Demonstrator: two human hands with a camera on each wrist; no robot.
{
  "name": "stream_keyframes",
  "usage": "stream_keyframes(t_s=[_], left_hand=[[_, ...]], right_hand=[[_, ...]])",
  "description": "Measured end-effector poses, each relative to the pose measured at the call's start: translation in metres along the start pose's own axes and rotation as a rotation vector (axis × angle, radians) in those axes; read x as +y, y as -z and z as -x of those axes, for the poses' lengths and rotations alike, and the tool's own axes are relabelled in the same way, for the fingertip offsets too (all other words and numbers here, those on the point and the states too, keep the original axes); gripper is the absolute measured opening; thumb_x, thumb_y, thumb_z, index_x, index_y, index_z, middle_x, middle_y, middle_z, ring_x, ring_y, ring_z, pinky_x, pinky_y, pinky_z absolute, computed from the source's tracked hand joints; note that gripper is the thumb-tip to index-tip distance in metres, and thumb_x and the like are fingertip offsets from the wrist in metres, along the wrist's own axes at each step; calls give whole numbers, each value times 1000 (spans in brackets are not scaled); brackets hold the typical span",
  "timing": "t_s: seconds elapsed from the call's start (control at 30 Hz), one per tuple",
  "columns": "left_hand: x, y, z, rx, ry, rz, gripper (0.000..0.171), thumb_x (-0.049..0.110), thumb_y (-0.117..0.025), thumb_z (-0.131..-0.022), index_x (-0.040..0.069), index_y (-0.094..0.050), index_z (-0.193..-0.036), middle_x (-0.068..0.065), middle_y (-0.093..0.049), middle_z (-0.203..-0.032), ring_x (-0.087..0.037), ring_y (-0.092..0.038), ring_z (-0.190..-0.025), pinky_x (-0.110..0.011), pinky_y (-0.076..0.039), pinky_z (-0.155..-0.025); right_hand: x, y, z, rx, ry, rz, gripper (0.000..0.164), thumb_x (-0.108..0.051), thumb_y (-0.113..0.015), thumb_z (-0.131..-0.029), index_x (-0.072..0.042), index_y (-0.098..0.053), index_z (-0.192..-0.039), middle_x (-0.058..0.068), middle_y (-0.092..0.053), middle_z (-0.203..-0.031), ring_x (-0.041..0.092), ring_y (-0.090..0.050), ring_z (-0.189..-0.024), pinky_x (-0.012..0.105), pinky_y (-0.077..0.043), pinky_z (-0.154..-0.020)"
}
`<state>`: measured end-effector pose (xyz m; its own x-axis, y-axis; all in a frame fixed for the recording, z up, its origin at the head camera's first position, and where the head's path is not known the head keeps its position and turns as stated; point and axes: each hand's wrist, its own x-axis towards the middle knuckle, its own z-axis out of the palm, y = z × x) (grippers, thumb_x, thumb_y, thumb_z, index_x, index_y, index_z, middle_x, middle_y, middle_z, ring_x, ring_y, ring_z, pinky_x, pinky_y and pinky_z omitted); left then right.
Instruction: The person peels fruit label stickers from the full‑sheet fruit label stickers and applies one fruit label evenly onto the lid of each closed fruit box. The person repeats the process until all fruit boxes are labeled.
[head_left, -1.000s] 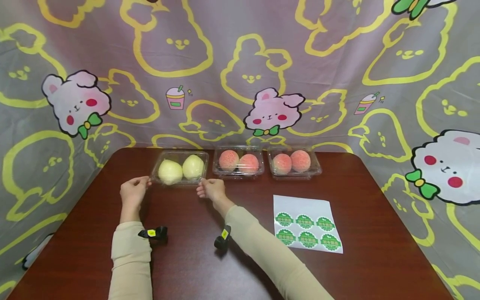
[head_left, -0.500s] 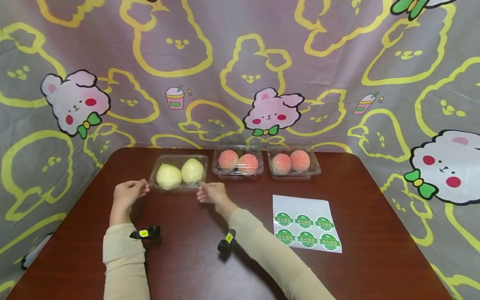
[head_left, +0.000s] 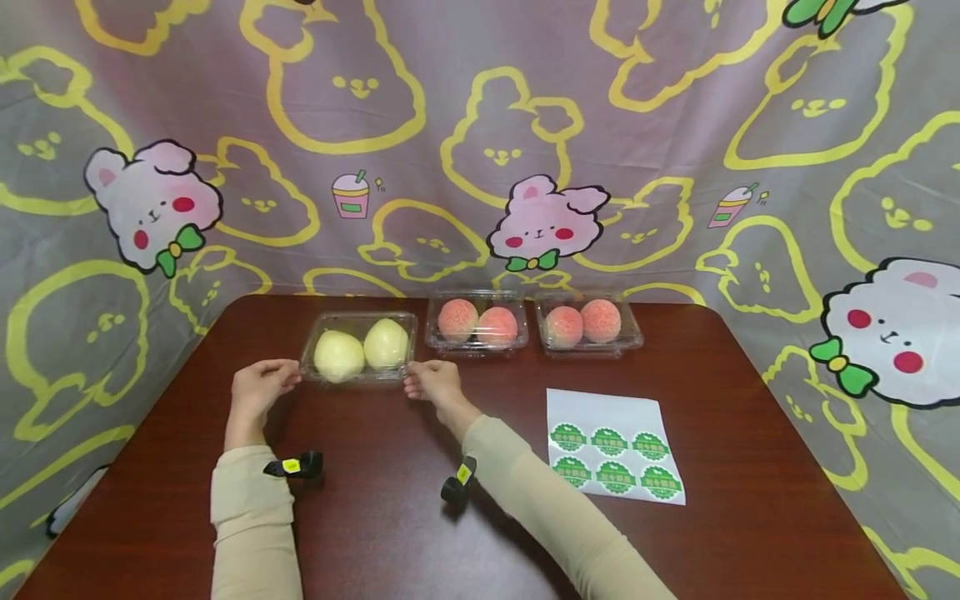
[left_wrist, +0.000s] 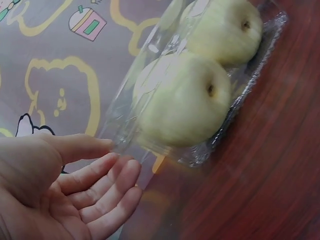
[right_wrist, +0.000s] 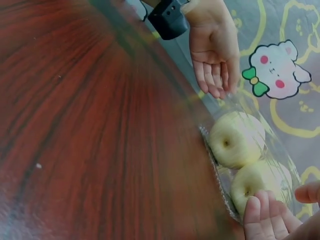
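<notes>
A clear plastic fruit box (head_left: 358,377) with two pale yellow pears (head_left: 339,356) stands at the back left of the table. At its left front corner is my left hand (head_left: 258,392); in the left wrist view, thumb and index fingertip pinch at the lid's edge while the other fingers lie loosely stretched. My right hand (head_left: 438,385) is at the right front corner. The right wrist view shows its fingers (right_wrist: 267,215) straight against the box end, the thumb held apart from them. Both pears stay inside under the clear lid (left_wrist: 150,90).
Two more clear boxes, each with two pink peaches, stand along the back: the middle box (head_left: 477,342) and the right box (head_left: 589,343). A white sheet (head_left: 603,408) of round green stickers lies to the right. A patterned cloth (head_left: 420,100) hangs behind the table.
The pear box has moved slightly toward me from a second ago. My left hand has shifted a little left and the right hand slightly right, both staying at the box's corners.
</notes>
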<state>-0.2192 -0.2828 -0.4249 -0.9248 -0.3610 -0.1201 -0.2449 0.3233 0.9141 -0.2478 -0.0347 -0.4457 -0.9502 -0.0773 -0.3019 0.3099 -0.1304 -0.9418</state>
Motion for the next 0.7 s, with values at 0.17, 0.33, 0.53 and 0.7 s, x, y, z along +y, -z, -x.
stream_keyframes(t_s=[0.17, 0.33, 0.53, 0.7], left_hand=[[1, -5, -2, 29, 6, -38, 38, 17, -52, -98, -9, -58, -126, 21, -57, -70, 11, -57, -64, -10, -53, -65], [2, -6, -4, 13, -2, -63, 38, 18, -53, -98, -7, -58, -126, 19, -60, -74, 12, -56, -65, -14, -55, -70], [0, -1, -6, -41, -16, -63, 40, 16, -52, -98, -11, -56, -127, 21, -59, -71, 11, -57, -66, -15, -56, -72], [2, 7, -5, -144, -20, -144, 43, 20, -52, -99, -12, -54, -127, 17, -62, -76, 8, -60, -71, -18, -58, -73]], right_hand=[[-3, 2, -3, 13, -1, -12, 23, -4, -59, -91, 13, -65, -105, -1, -59, -59, 5, -57, -50, 18, -54, -51], [-5, 4, -6, -6, -8, 0, 22, -2, -60, -90, 13, -65, -105, 0, -61, -62, 6, -59, -53, 21, -57, -56], [-8, 7, -5, -43, -29, 24, 22, -1, -59, -90, 14, -65, -105, 0, -60, -61, 6, -58, -51, 20, -56, -54], [-7, 9, -5, -67, -46, 32, 20, 0, -58, -90, 14, -65, -103, 0, -60, -61, 7, -58, -51, 20, -55, -54]])
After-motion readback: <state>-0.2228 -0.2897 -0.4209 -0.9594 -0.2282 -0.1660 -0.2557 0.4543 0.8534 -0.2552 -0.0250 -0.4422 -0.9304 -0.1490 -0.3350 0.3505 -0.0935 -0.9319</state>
